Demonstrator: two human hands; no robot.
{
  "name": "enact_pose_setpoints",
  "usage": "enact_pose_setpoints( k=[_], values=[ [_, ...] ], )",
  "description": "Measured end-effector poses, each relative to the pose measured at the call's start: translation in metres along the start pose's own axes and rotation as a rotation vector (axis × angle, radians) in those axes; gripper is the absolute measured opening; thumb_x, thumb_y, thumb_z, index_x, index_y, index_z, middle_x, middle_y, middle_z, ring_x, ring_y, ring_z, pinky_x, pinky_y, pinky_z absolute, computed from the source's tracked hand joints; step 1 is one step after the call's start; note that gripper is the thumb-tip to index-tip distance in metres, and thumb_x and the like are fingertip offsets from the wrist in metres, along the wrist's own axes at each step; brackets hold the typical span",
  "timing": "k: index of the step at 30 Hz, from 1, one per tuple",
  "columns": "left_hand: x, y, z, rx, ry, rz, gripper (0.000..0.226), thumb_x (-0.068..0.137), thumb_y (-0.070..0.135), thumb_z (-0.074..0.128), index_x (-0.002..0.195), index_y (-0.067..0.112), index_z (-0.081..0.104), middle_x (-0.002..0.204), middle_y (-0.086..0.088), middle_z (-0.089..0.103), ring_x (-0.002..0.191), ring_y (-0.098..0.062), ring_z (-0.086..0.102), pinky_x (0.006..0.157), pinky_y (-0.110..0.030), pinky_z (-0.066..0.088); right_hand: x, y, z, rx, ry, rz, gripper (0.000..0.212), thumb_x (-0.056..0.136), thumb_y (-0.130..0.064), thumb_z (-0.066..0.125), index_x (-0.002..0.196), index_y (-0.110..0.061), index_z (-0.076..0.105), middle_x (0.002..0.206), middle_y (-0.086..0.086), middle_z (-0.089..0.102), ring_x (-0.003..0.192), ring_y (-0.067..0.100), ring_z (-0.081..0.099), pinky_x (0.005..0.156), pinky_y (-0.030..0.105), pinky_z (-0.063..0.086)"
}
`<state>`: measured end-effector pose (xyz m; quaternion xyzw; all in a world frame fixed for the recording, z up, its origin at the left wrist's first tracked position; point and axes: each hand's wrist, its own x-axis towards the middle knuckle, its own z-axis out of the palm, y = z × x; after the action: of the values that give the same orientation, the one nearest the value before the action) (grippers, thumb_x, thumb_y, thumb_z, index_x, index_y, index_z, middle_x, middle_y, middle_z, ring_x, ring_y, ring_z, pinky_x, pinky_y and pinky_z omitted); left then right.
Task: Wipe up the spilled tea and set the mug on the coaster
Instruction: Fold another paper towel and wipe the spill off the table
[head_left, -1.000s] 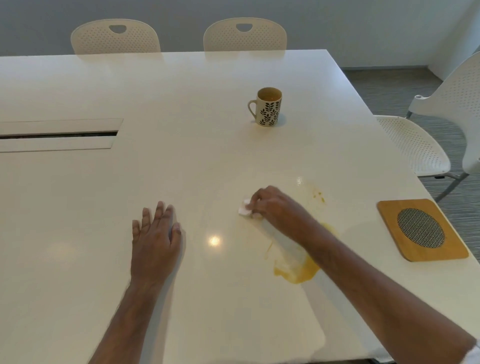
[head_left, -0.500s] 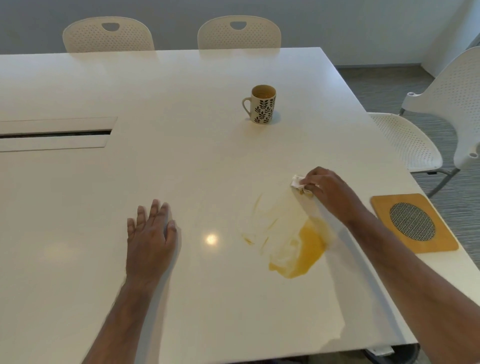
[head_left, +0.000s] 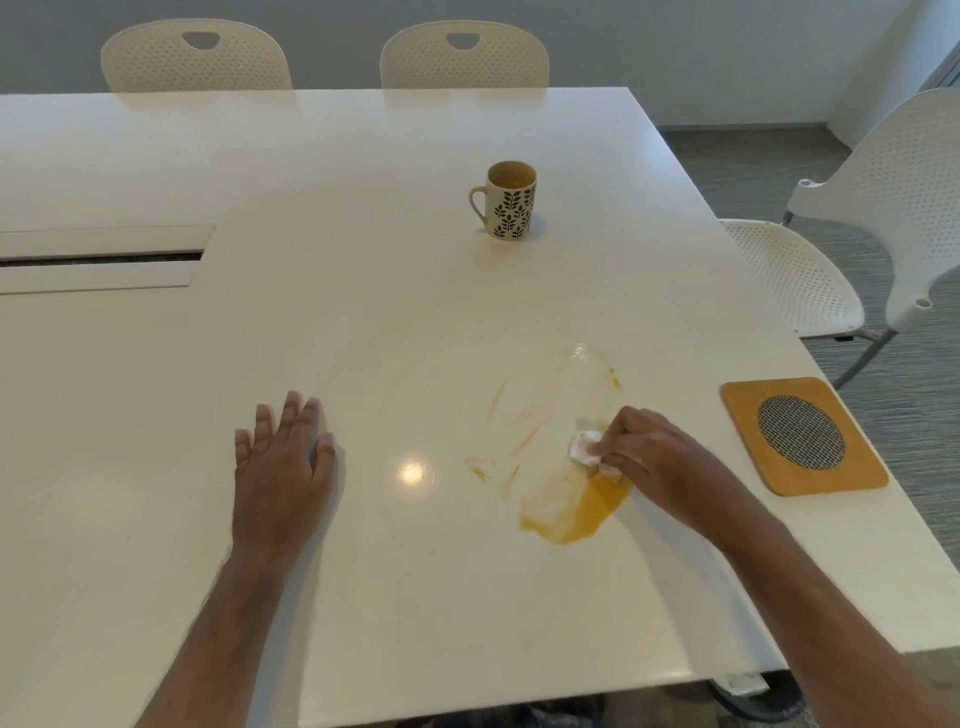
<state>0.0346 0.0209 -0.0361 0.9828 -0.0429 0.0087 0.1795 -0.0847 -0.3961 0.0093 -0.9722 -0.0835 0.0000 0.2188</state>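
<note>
The right hand (head_left: 657, 462) has its fingers curled round a small crumpled white tissue (head_left: 587, 448), pinching it against the white table (head_left: 363, 322) at the upper right edge of the spilled tea (head_left: 576, 512). The left hand (head_left: 283, 467) lies flat on the tabletop with its fingers straight and slightly spread, holding nothing, well to the left of the right hand.

The table fills most of the view and carries everything else. Beyond it, far past both hands, stand two white perforated chairs (head_left: 462, 57), and a third white chair (head_left: 852, 249) stands off to the right of the right hand, beside the table's edge. A long cable hatch (head_left: 98, 258) is set into the tabletop up and to the left of the left hand.

The orange-yellow puddle lies just below and left of the right hand's knuckles, with thin smeared streaks (head_left: 524, 415) spreading up and to the left of the tissue. A square wooden coaster (head_left: 802, 435) with a round mesh centre sits near the right hand, on its right, close to the table edge. The leaf-patterned mug (head_left: 511, 200) stands upright well beyond the right hand, its handle turned left, apart from the coaster.
</note>
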Motion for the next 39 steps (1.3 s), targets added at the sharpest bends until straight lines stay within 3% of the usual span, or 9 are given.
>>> enact_pose_setpoints(
  k=[3,10,14,19,23,28,31,34,39],
  values=[
    [0.0,0.001,-0.001,0.001,0.001,0.0,0.066,0.099,0.043,0.029,0.159,0.018,0.044,0.171,-0.004,0.032,0.16,-0.035,0.021,0.13,-0.054,0.011,-0.005,0.005,-0.005,-0.014,0.087,0.099,0.023,0.092,-0.012,0.077,0.111,-0.025,0.079,0.092,-0.011,0.055,0.092,0.014,0.059,0.082,0.029,0.052],
    [0.001,-0.003,0.003,-0.007,0.016,0.0,0.064,0.1,0.043,0.031,0.158,0.02,0.045,0.171,-0.003,0.033,0.16,-0.034,0.022,0.13,-0.053,0.011,-0.023,-0.052,0.026,0.085,-0.052,-0.007,0.018,0.096,-0.03,0.072,0.113,-0.033,0.076,0.094,-0.019,0.044,0.094,0.0,0.047,0.086,0.007,0.035],
    [0.002,-0.005,0.005,-0.006,0.014,0.0,0.064,0.1,0.043,0.031,0.158,0.02,0.044,0.171,-0.002,0.032,0.16,-0.033,0.022,0.13,-0.053,0.011,-0.017,-0.074,0.042,0.045,-0.023,-0.113,0.017,0.099,-0.025,0.068,0.114,-0.025,0.077,0.094,-0.009,0.051,0.089,0.011,0.053,0.078,0.026,0.05],
    [0.002,-0.005,0.005,-0.003,0.013,0.005,0.064,0.101,0.043,0.031,0.158,0.019,0.044,0.171,-0.003,0.032,0.16,-0.034,0.021,0.13,-0.054,0.011,-0.017,-0.04,0.008,0.032,0.04,0.044,0.019,0.092,-0.021,0.077,0.11,-0.025,0.08,0.092,-0.004,0.056,0.091,0.018,0.059,0.084,0.033,0.052],
    [0.0,-0.003,0.004,-0.008,0.015,0.004,0.063,0.101,0.043,0.031,0.158,0.019,0.044,0.171,-0.004,0.033,0.16,-0.034,0.021,0.13,-0.054,0.011,-0.027,-0.051,0.011,0.074,-0.106,-0.053,0.019,0.094,-0.029,0.074,0.112,-0.032,0.078,0.092,-0.017,0.046,0.091,-0.003,0.047,0.079,0.016,0.041],
    [0.0,-0.002,0.002,-0.011,0.016,0.006,0.063,0.101,0.041,0.032,0.158,0.018,0.045,0.17,-0.004,0.033,0.16,-0.035,0.022,0.13,-0.055,0.012,-0.004,-0.084,0.038,0.073,-0.087,-0.195,0.018,0.1,-0.028,0.066,0.113,-0.024,0.078,0.094,-0.006,0.052,0.087,0.012,0.054,0.079,0.027,0.048],
    [0.001,-0.002,0.002,0.0,0.012,0.013,0.062,0.101,0.04,0.033,0.157,0.017,0.046,0.17,-0.006,0.034,0.159,-0.037,0.023,0.129,-0.056,0.013,0.025,-0.072,0.034,0.036,0.018,-0.089,0.019,0.1,-0.026,0.066,0.113,-0.022,0.079,0.096,0.004,0.058,0.091,0.024,0.061,0.087,0.039,0.051],
    [0.001,-0.003,0.002,-0.002,0.015,0.009,0.063,0.1,0.041,0.032,0.157,0.018,0.046,0.17,-0.005,0.034,0.159,-0.036,0.023,0.129,-0.056,0.013,0.034,-0.047,0.018,-0.02,0.076,0.076,0.019,0.097,-0.024,0.069,0.114,-0.021,0.078,0.095,0.003,0.057,0.094,0.027,0.063,0.086,0.042,0.052],
    [0.001,-0.002,0.002,0.009,0.008,0.007,0.065,0.1,0.043,0.03,0.157,0.018,0.046,0.17,-0.005,0.034,0.159,-0.036,0.023,0.129,-0.055,0.013,0.005,-0.04,0.019,0.169,0.016,0.11,0.015,0.093,-0.029,0.075,0.106,-0.034,0.078,0.095,-0.014,0.062,0.09,0.006,0.066,0.079,0.027,0.053]
  ],
)
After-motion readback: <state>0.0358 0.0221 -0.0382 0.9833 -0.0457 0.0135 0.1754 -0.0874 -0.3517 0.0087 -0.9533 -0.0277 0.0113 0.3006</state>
